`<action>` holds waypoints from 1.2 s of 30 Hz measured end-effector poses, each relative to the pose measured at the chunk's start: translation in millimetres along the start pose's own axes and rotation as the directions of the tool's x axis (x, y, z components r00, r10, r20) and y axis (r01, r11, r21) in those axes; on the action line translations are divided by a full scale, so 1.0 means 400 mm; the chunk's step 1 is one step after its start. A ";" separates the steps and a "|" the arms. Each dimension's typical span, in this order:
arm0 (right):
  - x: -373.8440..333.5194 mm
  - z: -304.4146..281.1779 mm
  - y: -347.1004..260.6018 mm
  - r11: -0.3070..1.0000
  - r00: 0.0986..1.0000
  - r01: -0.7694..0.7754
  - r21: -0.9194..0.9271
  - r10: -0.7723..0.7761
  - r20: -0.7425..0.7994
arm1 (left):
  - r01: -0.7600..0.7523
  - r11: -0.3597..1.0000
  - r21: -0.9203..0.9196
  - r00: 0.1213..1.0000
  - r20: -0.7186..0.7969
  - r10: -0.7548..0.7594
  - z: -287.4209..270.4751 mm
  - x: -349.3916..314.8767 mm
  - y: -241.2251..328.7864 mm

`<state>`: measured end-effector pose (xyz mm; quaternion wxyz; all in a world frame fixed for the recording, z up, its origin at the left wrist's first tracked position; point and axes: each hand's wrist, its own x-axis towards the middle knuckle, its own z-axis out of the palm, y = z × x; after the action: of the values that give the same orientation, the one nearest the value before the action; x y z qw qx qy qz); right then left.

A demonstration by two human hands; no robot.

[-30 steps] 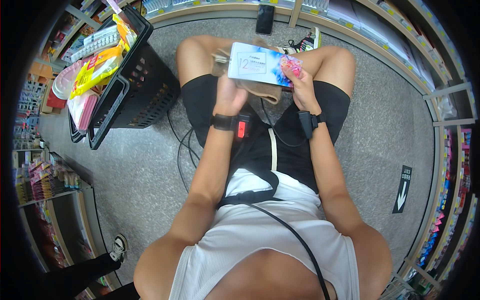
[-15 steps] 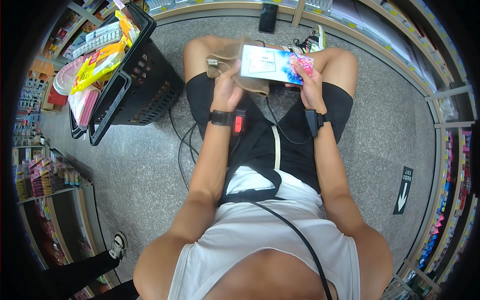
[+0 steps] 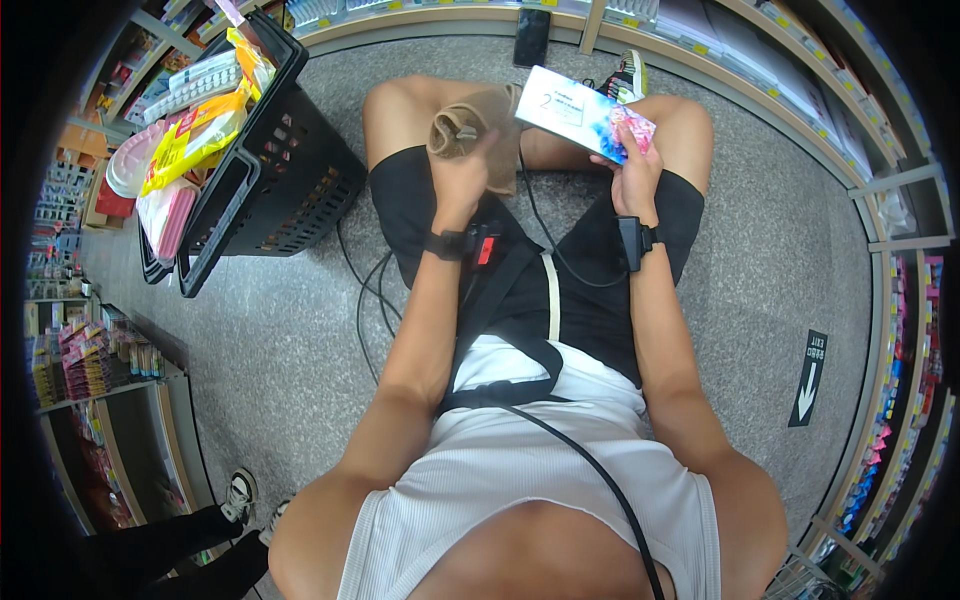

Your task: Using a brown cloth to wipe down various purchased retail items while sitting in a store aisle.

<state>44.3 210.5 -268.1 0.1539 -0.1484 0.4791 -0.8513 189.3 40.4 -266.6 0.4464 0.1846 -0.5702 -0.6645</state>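
Several shelves (image 3: 130,440) border grey floor (image 3: 760,270) beneath both hands (image 3: 460,185) (image 3: 637,180).

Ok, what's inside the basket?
At the top of the basket: yellow packets, a white bumpy item, a round pale-pink item and a pink pack. These and the basket's black side cover anything deeper.

Place: a shop, I sit on its floor (image 3: 760,250).
Shelves (image 3: 879,330): on several sides of me, stocked in rows.
Tags (image 3: 631,21): small, yellow, along the shelf edges.
Packets (image 3: 85,355): many, colourful, displayed to my left.
Basket (image 3: 300,170): black, plastic, handled, filled with packaged goods (image 3: 195,145).
Sign (image 3: 807,380): dark, white arrow, on the floor.
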 end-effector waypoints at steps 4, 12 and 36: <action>0.000 -0.007 -0.011 0.999 1.000 -0.013 0.035 0.013 -0.025 | 0.086 0.991 -0.106 0.996 0.010 -0.086 0.013 -0.015 0.013; -0.015 0.016 0.008 0.986 0.967 -0.094 -0.140 0.124 0.221 | -0.012 0.961 -0.275 0.979 -0.197 -0.044 -0.009 0.008 -0.038; -0.011 0.014 -0.012 0.972 0.936 -0.229 0.053 0.205 0.287 | 0.016 0.997 -0.076 0.992 -0.120 -0.025 -0.001 0.001 -0.034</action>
<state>50.0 210.1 -261.7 0.3194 -0.2067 0.4288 -0.8194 184.2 39.1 -279.1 0.4801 0.2135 -0.5148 -0.6774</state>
